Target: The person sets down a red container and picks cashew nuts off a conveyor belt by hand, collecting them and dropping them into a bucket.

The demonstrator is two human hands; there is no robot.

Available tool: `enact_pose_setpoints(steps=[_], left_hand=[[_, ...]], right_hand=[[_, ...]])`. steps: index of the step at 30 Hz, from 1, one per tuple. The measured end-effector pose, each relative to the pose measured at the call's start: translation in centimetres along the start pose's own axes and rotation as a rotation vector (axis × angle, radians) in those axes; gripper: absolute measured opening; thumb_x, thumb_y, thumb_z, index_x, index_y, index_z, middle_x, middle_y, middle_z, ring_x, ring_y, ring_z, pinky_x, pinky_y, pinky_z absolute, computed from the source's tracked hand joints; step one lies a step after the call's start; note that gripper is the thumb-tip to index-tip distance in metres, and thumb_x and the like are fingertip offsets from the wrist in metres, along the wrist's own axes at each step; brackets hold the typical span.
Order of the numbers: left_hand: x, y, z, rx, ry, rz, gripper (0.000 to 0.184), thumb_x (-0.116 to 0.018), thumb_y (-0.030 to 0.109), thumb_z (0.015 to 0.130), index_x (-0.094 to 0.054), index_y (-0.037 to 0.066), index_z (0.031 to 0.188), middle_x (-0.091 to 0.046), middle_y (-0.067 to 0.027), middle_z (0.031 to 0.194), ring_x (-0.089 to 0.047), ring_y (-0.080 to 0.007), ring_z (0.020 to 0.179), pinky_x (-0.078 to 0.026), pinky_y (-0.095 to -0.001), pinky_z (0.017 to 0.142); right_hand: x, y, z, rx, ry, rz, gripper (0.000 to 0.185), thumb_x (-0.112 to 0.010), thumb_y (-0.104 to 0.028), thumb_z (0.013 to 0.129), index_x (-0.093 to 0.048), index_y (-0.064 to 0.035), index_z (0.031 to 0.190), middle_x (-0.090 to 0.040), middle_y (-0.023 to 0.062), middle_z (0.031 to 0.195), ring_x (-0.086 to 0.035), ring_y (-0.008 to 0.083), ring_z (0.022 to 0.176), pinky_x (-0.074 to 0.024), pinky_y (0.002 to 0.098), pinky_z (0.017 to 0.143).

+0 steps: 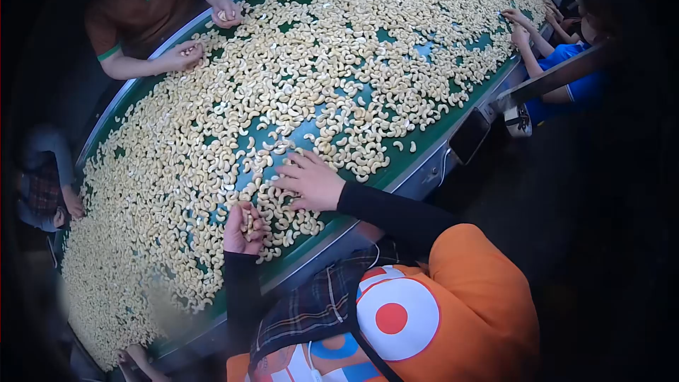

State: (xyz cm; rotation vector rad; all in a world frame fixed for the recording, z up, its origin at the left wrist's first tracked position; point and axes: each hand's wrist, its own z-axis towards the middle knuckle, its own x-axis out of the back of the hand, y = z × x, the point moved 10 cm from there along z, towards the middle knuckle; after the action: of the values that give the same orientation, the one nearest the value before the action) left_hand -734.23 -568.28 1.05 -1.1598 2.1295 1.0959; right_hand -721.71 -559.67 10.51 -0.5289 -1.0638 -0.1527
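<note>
One green belt, two black sleeves, cashews beyond counting

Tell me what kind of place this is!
Probably a nut factory: pale, curved nuts, likely cashews, are spread across a long green table, and people reach in from both sides.

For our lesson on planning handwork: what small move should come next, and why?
Probably the right hand should pick one of the cashews and pass it to the left hand: it spreads over scattered nuts, while the left, nearby, curls around a few.
</note>
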Motion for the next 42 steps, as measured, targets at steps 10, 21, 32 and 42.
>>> enact_pose_setpoints(steps=[10, 21, 32, 42], left_hand=[[8.0, 13.1, -5.8, -0.740, 0.487, 1.168, 0.009, -0.060, 0.017, 0.085, -0.062, 0.009, 0.087, -0.060, -0.0032, 0.070, -0.056, -0.0104, 0.055, -0.040, -0.0200, 0.044], [4.4, 8.4, -6.4, -0.529, 0.246, 1.451, 0.013, -0.063, 0.015, 0.079, -0.064, 0.007, 0.089, -0.064, -0.0046, 0.075, -0.060, -0.0162, 0.063, -0.046, -0.0253, 0.057], [10.5, 6.0, -10.0, -0.079, 0.188, 0.526, 0.010, -0.062, 0.012, 0.084, -0.054, 0.007, 0.085, -0.053, 0.0003, 0.061, -0.045, -0.0041, 0.044, -0.031, -0.0165, 0.037], [12.8, 8.9, -12.4, -0.184, 0.184, 0.558, 0.010, -0.063, 0.013, 0.084, -0.054, 0.007, 0.083, -0.057, -0.0011, 0.064, -0.048, -0.0044, 0.046, -0.034, -0.0161, 0.039]], right_hand=[[-0.2, -0.2, -1.1, -0.224, -0.135, 0.379, 0.008, -0.066, -0.013, 0.073, -0.063, -0.0082, 0.079, -0.058, 0.0042, 0.080, -0.056, 0.0238, 0.076, -0.0452, 0.0347, 0.071], [-2.6, 6.5, 5.5, -0.425, 0.126, 0.076, 0.009, -0.067, -0.013, 0.074, -0.062, -0.0059, 0.077, -0.058, 0.0080, 0.077, -0.057, 0.0278, 0.076, -0.0459, 0.0371, 0.068], [-4.7, 0.4, 4.5, -0.467, -0.085, 0.087, 0.012, -0.064, -0.011, 0.075, -0.059, -0.0060, 0.085, -0.056, 0.0096, 0.081, -0.058, 0.0291, 0.077, -0.0468, 0.0374, 0.067], [-9.6, -5.2, 7.2, -0.280, -0.374, 0.086, 0.008, -0.062, -0.014, 0.078, -0.063, -0.0067, 0.082, -0.063, 0.0103, 0.078, -0.060, 0.0294, 0.073, -0.0484, 0.0368, 0.066]])
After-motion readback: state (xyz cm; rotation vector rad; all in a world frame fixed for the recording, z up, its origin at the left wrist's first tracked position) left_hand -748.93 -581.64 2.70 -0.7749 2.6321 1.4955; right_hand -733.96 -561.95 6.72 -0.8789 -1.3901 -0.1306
